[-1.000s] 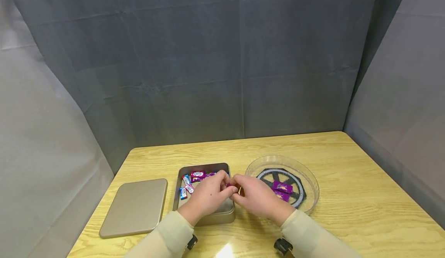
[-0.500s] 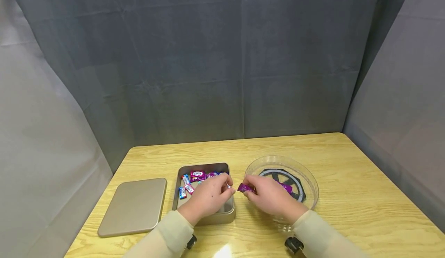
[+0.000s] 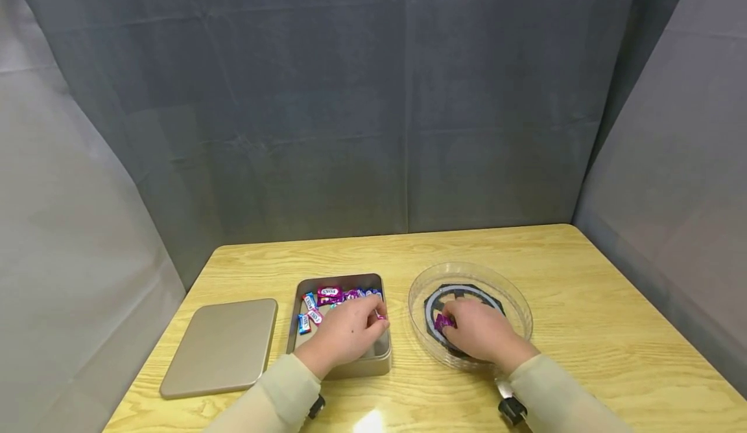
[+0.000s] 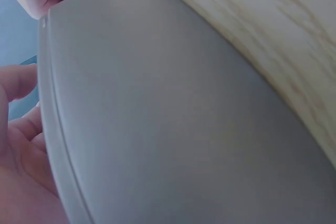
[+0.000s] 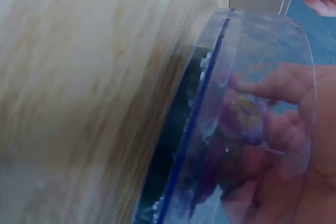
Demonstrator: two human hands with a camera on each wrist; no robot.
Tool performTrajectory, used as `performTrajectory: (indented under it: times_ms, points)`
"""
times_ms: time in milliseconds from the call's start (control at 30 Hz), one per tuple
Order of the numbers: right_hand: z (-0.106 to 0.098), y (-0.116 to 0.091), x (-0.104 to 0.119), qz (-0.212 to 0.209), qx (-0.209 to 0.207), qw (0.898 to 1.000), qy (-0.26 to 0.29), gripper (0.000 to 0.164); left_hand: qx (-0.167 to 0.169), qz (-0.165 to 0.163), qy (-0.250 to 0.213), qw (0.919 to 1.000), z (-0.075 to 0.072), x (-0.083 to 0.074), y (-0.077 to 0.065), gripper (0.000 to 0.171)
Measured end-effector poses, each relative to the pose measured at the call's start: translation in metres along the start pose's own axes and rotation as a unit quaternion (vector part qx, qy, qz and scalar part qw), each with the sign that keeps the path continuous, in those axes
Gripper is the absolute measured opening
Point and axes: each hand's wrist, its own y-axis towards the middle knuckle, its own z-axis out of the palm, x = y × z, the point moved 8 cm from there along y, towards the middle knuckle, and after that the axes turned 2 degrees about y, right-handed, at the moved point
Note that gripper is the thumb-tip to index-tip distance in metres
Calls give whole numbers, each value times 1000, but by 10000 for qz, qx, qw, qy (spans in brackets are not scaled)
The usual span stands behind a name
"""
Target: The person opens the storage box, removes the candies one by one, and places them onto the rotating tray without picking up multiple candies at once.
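Note:
My right hand (image 3: 481, 329) is inside the round clear plastic dish (image 3: 519, 293), pinching a purple wrapped candy (image 3: 443, 321). Through the dish wall in the right wrist view, that candy (image 5: 244, 119) looks blurred beside my fingers; a darker purple shape (image 5: 206, 174) lies lower. My left hand (image 3: 349, 329) hovers over the right side of the open metal tin (image 3: 362, 369), its fingers bent. A bit of pink and white wrapper (image 3: 380, 316) shows between thumb and fingers, mostly hidden. Several wrapped candies (image 3: 329, 292), purple, blue and pink, lie in the tin.
A square, flat gold-coloured lid (image 3: 224, 345) lies on the wooden table (image 3: 432, 407), left of the tin. The dish has a dark spoked pattern with a pale ring (image 3: 430, 306) at its bottom. Grey cloth (image 3: 403, 109) hangs behind and at both sides.
My hands have parted. The right hand drew the purple candy away from the left hand and carried it rightward into the dish. The left hand has stayed over the tin.

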Motion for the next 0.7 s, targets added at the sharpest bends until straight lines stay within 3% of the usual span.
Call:
performTrajectory:
  times_ms: [333,500,700]
  points:
    - [-6,-1,2,-38,-322,9994,119,24,-86,-34,218,9997,-5,10,-4,14]
    - [-9,2,14,-114,-241,9987,434,24,-73,-197,440,9988,-6,24,-7,12]
    - [-15,9,34,-302,-402,9977,445,22,49,-318,786,9964,-7,40,-10,12]
